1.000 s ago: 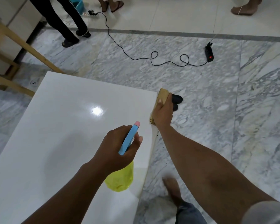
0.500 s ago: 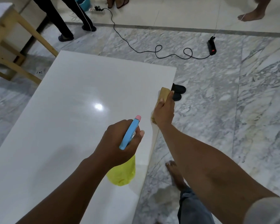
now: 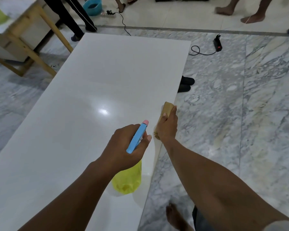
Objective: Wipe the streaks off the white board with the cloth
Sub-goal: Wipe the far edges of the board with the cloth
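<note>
Well, nearest me is the person's bare foot (image 3: pixel 173 215) on the marble floor (image 3: pixel 240 130), just beside the long right edge of the white board (image 3: pixel 90 97). Both arms reach forward along that edge. The left hand (image 3: pixel 120 147) is wrapped round the neck of a spray bottle (image 3: pixel 127 182), blue trigger head pointing away, yellow body hanging under the fist above the board. Just beyond, the right hand (image 3: pixel 168 129) is clamped on the cloth (image 3: pixel 168 108), a tan folded pad sitting right on the board's right edge, thumb on top and fingers over the outer side. The 2 hands are near each other but apart.

The cloth looks soft and light; I'd guess it bunches if dragged by 1 corner, so folded and pinned flat under the hand seems the sensible hold. So close to the rim, I reckon it could slip off the side. The board looks stiff, glossy and slick, with a lamp's glare in its middle, so the pad should glide easily. I can't pick out streaks under that shine, bar a faint line across the far half.

Farther on, black slippers (image 3: pixel 185 84) sit partly hidden behind the board's right edge, a power strip (image 3: pixel 218 43) lies on the floor beyond, a wooden worktop (image 3: pixel 32 35) stands far left, and a blue basin (image 3: pixel 92 5) sits among bystanders' feet.
</note>
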`<move>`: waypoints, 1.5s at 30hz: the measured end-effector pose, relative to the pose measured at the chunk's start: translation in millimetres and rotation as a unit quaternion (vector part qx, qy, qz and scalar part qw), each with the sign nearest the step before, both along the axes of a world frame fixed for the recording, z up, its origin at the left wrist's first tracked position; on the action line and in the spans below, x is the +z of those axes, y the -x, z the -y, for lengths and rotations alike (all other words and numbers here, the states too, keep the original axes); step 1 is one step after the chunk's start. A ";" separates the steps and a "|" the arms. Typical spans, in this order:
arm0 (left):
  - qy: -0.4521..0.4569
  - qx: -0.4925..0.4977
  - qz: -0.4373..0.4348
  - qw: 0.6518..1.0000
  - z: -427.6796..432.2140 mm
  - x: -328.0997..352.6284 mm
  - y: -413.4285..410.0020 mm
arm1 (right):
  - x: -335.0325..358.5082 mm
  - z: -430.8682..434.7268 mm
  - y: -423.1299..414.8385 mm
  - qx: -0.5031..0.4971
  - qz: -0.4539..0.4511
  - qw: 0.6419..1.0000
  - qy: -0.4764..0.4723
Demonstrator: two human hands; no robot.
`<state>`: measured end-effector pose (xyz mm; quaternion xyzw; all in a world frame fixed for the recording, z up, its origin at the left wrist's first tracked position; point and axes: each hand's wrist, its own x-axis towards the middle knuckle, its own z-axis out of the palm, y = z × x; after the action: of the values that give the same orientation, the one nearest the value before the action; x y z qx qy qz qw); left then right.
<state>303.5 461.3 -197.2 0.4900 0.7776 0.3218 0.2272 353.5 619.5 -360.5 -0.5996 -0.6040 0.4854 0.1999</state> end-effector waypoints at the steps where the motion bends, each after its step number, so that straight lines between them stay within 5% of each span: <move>1: 0.003 -0.001 0.000 1.000 9.8 -2.0 -3.7 | 0.2 12.2 -3.2 -0.002 0.002 1.000 0.005; 24: -0.011 0.136 0.032 0.990 337.6 15.3 -146.9 | -2.7 350.0 -120.2 0.004 -0.012 0.998 0.064; 45: -0.010 0.070 0.001 0.998 712.0 4.0 -222.5 | -9.6 714.9 -231.6 -0.010 -0.001 1.000 0.018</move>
<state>525.9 -250.7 -193.2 0.4367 0.8062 0.3454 0.1999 585.1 -95.4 -370.1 -0.6088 -0.5888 0.4949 0.1943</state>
